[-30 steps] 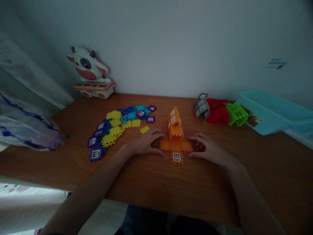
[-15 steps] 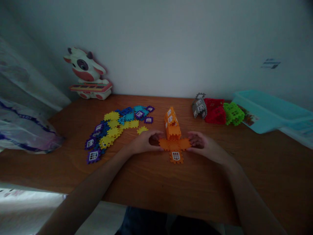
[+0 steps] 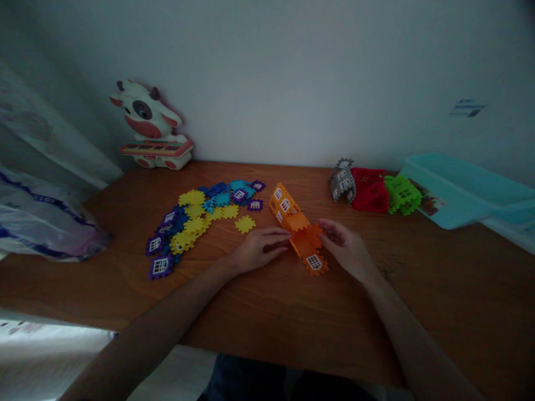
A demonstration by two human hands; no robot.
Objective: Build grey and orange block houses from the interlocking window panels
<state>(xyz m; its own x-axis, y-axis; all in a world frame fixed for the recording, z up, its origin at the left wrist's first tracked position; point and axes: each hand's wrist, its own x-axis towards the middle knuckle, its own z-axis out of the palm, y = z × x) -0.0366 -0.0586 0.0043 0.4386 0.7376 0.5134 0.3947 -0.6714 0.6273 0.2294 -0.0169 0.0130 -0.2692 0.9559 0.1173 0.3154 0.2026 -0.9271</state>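
An orange interlocking-tile house (image 3: pixel 284 206) is partly joined, its flat base tiles (image 3: pixel 307 245) left unfolded; they are touched by the left hand (image 3: pixel 261 249) and right hand (image 3: pixel 345 248), though any grip cannot be told, and loose colored tiles (image 3: pixel 188 225) lie heaped nearby.

We see two bare forearms rising from the lower edge of the frame, the left forearm (image 3: pixel 167 303) and the right forearm (image 3: pixel 412 328). They narrow at the wrists into a slender left hand (image 3: pixel 259 250) and right hand (image 3: pixel 345 248). At bottom centre we make out dark blue trousers (image 3: pixel 246 379) beside something black (image 3: pixel 330 390), though the dim light hides the fabric.
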